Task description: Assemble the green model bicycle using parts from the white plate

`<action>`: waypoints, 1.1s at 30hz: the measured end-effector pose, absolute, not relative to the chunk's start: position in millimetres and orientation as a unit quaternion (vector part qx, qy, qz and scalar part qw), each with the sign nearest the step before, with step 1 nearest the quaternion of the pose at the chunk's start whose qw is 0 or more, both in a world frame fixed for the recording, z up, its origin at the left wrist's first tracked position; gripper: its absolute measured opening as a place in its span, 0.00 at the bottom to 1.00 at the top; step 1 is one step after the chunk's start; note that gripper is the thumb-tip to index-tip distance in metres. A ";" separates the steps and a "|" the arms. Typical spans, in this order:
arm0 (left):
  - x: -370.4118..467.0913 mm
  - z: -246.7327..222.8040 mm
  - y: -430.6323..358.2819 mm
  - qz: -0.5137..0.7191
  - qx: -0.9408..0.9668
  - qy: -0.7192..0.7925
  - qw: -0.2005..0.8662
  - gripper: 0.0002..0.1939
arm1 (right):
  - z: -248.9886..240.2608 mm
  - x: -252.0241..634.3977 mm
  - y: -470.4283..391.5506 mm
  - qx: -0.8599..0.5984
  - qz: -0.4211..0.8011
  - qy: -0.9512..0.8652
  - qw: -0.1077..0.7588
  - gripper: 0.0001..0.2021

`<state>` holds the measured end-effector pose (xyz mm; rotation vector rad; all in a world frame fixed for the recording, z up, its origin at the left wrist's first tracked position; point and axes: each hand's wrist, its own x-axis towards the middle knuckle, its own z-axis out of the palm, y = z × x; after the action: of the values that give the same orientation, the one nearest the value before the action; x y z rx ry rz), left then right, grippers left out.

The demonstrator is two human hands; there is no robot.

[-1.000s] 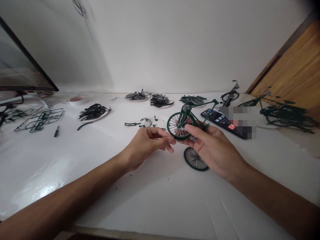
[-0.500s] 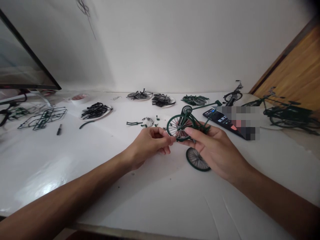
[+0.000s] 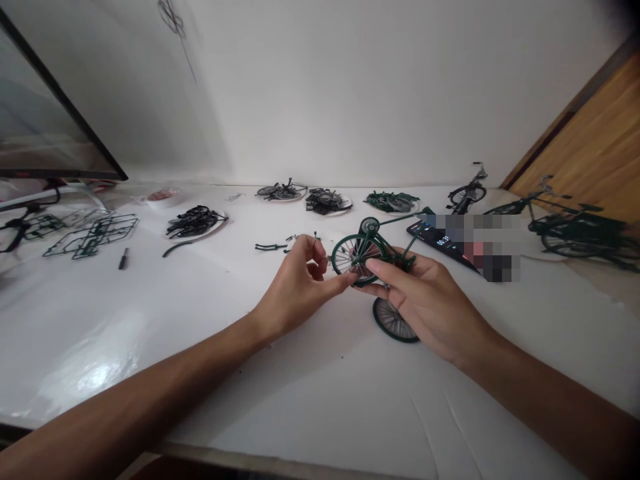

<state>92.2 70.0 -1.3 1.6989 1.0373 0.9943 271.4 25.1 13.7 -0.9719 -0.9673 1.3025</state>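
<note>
A green miniature bicycle frame (image 3: 393,221) with one spoked wheel (image 3: 345,260) fitted is held up over the white table. My right hand (image 3: 435,300) grips it from the right, its thumb lying across the wheel's spokes and the other fingers behind. At the left, the thumb of my left hand (image 3: 295,287) touches the lower rim of the wheel. Its other fingers are curled and stand apart from the thumb, with nothing visible between them. Partly covered by my right hand, a second green wheel (image 3: 387,327) rests on the table below.
Plates of black parts (image 3: 195,221) and green parts (image 3: 393,200) line the back. Small loose pieces (image 3: 270,247) lie beyond my left hand. Left are green wire frames (image 3: 95,233) and a screwdriver (image 3: 123,259). A phone (image 3: 435,240) and an assembled green bicycle (image 3: 575,223) stand right.
My left fingers have lifted away from the wheel and curled back, leaving the thumb at its rim. The right hand keeps its grip, and the bicycle has barely shifted.
</note>
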 end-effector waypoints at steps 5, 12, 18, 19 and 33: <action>94.0 6.1 62.3 0.431 0.755 0.429 0.246 0.17 | 12.4 268.1 25.8 -0.412 0.539 -0.414 0.607 0.06; 95.1 8.7 62.6 0.391 0.773 0.438 0.238 0.04 | 8.2 264.8 27.6 -0.423 0.513 -0.421 0.617 0.07; 95.9 10.8 59.8 0.388 0.737 0.418 0.363 0.05 | 8.7 263.3 25.7 -0.429 0.510 -0.426 0.612 0.06; 95.7 10.8 59.1 0.388 0.739 0.410 0.368 0.05 | 8.8 263.4 25.5 -0.426 0.514 -0.427 0.610 0.05; 92.6 12.0 56.2 0.372 0.768 0.391 0.345 0.03 | 9.5 265.6 24.3 -0.416 0.548 -0.416 0.595 0.06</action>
<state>92.6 56.2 12.0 1.9951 1.0147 0.9658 265.6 24.3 9.5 -0.9651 -0.9652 1.2722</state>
